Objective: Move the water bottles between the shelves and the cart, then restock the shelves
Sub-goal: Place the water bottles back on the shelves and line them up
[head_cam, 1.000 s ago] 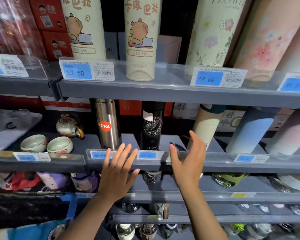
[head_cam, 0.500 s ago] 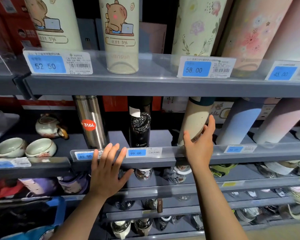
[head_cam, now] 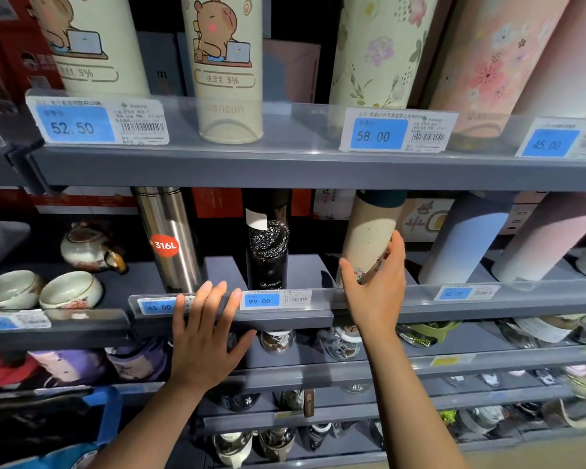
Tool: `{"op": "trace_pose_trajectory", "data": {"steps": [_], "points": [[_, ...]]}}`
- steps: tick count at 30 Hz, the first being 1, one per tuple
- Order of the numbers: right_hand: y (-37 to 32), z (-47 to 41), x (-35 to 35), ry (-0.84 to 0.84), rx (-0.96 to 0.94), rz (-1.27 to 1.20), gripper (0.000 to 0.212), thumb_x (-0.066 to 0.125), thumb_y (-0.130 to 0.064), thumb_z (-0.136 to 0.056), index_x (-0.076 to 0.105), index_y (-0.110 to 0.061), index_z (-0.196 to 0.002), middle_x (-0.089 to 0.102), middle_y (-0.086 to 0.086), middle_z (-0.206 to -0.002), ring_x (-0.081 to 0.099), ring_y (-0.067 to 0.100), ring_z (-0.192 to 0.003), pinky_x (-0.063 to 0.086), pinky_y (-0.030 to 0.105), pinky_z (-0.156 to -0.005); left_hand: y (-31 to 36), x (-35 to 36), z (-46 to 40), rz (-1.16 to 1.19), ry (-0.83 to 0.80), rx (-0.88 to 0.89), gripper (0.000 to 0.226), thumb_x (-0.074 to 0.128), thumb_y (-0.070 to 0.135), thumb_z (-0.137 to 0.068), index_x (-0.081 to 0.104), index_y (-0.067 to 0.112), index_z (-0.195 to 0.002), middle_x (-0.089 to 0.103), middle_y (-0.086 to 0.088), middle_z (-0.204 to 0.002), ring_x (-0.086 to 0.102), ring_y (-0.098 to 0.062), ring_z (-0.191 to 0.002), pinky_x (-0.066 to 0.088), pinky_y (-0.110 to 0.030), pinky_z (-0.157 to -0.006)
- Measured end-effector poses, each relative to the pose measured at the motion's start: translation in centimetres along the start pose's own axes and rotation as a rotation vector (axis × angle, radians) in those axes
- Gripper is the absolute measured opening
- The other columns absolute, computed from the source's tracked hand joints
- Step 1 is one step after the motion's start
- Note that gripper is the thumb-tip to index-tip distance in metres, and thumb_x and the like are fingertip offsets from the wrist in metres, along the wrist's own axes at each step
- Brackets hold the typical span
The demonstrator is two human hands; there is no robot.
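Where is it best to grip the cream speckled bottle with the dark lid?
Probably the lower body of the cream speckled bottle, from the front-right, where the right hand reaches: it stands upright, its lid hidden under the shelf above.

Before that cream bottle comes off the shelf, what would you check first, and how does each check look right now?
1. Right hand on the cream speckled bottle: not ok. Fingers and thumb curve around its lower part, but whether they press on it cannot be told.
2. Bottle upright: cannot tell; it looks tilted, perhaps from the wide lens.
3. Room beside it: ok. There are gaps to the black Pepsi bottle and the pale blue bottle.
4. Room above: cannot tell. Its dark cap disappears behind the upper shelf.
5. Left hand clear of the path: ok. It lies open over the shelf's price rail, to the left.
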State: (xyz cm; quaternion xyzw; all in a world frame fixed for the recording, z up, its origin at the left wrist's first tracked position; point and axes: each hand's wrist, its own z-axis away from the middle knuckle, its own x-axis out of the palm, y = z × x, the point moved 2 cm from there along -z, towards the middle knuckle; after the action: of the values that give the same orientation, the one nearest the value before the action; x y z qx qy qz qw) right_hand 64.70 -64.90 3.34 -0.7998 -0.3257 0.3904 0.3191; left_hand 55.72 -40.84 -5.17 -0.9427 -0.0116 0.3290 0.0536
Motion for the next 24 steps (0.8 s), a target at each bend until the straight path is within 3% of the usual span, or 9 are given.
{"op": "trace_pose_trajectory", "data": {"steps": [3,9,15,20,24], "points": [[0.2,0.3,-0.1,-0.015,0.001,0.0,0.091,0.072,-0.022,-0.079,0.013,-0.029,-0.149,0.05,0.011,-0.137,0.051,0.03,-0.119,0.042,0.055,-0.099,0.0,0.0,0.0,-0.002,0.006,0.003,0.063,0.046,0.054,-0.089,0.041,0.012,-0.136,0.042,-0.012,-0.139,0.038,-0.034,-0.132,0.019,-0.057,-0.112],[-0.5,-0.2,0.4,0.04,0.074,0.072,0.092,0.077,-0.023,-0.076,0.022,-0.013,-0.15,0.044,0.015,-0.136,0.038,0.031,-0.127,0.024,0.046,-0.109,-0.1,-0.1,0.0,-0.009,0.011,0.018,0.063,0.045,0.054,-0.089,0.041,0.012,-0.136,0.042,-0.012,-0.139,0.038,-0.034,-0.132,0.017,-0.055,-0.114],[0.3,-0.4,0.8,0.034,0.05,0.122,0.084,0.077,-0.041,-0.075,0.037,-0.009,-0.141,0.047,0.015,-0.13,0.04,0.03,-0.121,0.026,0.043,-0.105,-0.1,-0.3,0.0,-0.011,-0.004,0.01,0.059,0.037,0.056,-0.095,0.042,0.013,-0.135,0.042,-0.011,-0.139,0.039,-0.034,-0.132,0.014,-0.053,-0.116],[0.6,-0.2,0.7,0.048,0.023,0.026,0.08,0.077,-0.025,-0.075,0.036,-0.011,-0.142,0.054,0.009,-0.13,0.044,0.027,-0.121,0.022,0.046,-0.112,0.0,-0.3,-0.1,-0.009,-0.025,-0.002,0.058,0.033,0.057,-0.097,0.042,0.013,-0.134,0.043,-0.011,-0.138,0.039,-0.033,-0.132,0.009,-0.05,-0.117],[0.8,-0.1,0.9,0.088,0.008,0.023,0.086,0.08,-0.029,-0.074,0.033,-0.011,-0.143,0.052,0.011,-0.133,0.045,0.033,-0.122,0.023,0.046,-0.11,-0.1,-0.3,-0.2,-0.012,-0.035,0.003,0.058,0.031,0.057,-0.097,0.043,0.013,-0.133,0.043,-0.011,-0.137,0.039,-0.033,-0.131,0.008,-0.05,-0.118]]}}
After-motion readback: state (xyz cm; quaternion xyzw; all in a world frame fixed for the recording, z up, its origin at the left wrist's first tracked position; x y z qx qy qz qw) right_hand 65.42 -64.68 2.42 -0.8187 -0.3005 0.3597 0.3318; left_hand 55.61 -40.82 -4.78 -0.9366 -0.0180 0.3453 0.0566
